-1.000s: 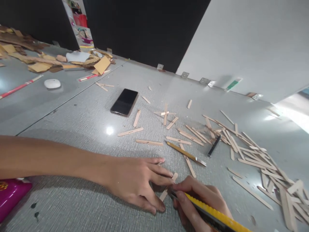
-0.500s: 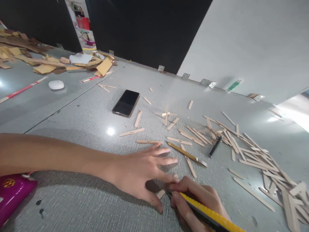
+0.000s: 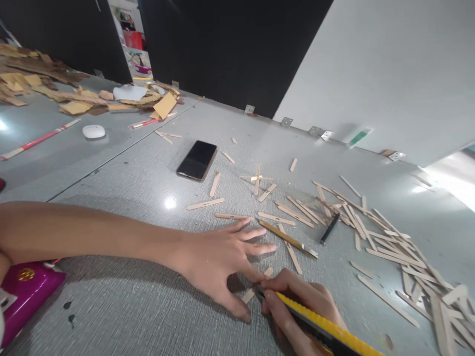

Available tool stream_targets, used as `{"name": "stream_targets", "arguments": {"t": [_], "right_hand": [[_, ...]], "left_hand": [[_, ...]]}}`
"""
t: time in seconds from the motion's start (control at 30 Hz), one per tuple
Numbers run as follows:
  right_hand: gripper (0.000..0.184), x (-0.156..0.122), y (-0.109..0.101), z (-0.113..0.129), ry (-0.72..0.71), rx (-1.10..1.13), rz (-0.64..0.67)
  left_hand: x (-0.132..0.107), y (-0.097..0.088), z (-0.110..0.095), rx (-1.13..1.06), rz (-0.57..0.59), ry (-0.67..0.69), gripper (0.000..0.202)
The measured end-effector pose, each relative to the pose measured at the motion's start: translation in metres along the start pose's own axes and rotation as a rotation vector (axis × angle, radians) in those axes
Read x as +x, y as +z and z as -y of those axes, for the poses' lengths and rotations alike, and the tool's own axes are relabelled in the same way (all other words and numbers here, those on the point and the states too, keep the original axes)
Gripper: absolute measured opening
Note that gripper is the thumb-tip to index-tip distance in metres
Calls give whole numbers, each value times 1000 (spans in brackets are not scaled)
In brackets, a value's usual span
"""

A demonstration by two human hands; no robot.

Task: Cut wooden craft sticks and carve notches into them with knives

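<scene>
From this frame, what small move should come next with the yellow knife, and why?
Probably a short, firm cut across the wooden stick. The left hand pins it flat on the table, fingers spread to either side, and the right hand holds the yellow utility knife with its tip already at the stick.

Bright overhead light, glare spot on the table (image 3: 111, 183), edges warped

At the bottom centre of the frame, the left hand (image 3: 218, 262) presses a short wooden stick (image 3: 256, 289) onto the grey counter (image 3: 129, 178), fingers spread. The right hand (image 3: 300, 306) grips a yellow utility knife (image 3: 326, 329), its tip at the stick. Loose sticks (image 3: 371, 232) litter the right, a black phone (image 3: 197, 160) lies upper centre.
</scene>
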State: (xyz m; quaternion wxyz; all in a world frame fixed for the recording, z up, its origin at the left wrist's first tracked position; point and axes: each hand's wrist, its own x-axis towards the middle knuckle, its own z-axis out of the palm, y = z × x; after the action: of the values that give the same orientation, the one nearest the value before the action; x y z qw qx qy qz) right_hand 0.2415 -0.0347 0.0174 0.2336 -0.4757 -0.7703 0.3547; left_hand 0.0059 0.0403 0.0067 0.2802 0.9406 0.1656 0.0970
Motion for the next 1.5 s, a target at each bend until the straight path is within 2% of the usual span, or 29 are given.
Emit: {"name": "stream_targets", "arguments": {"t": [0.47, 0.7, 0.9, 1.2, 1.5], "right_hand": [[31, 2, 0, 5, -5, -87, -26], [31, 1, 0, 2, 12, -19, 5], [23, 5, 1, -6, -143, -110, 26], [29, 7, 3, -4, -143, -195, 75], [24, 10, -3, 2, -214, -164, 171]], "left_hand": [[2, 3, -1, 27, -38, -6, 60], [2, 4, 0, -16, -34, -19, 58], [1, 3, 0, -38, -13, -35, 59], [3, 7, 2, 1, -46, -11, 52], [1, -7, -8, -22, -2, -41, 35]]}}
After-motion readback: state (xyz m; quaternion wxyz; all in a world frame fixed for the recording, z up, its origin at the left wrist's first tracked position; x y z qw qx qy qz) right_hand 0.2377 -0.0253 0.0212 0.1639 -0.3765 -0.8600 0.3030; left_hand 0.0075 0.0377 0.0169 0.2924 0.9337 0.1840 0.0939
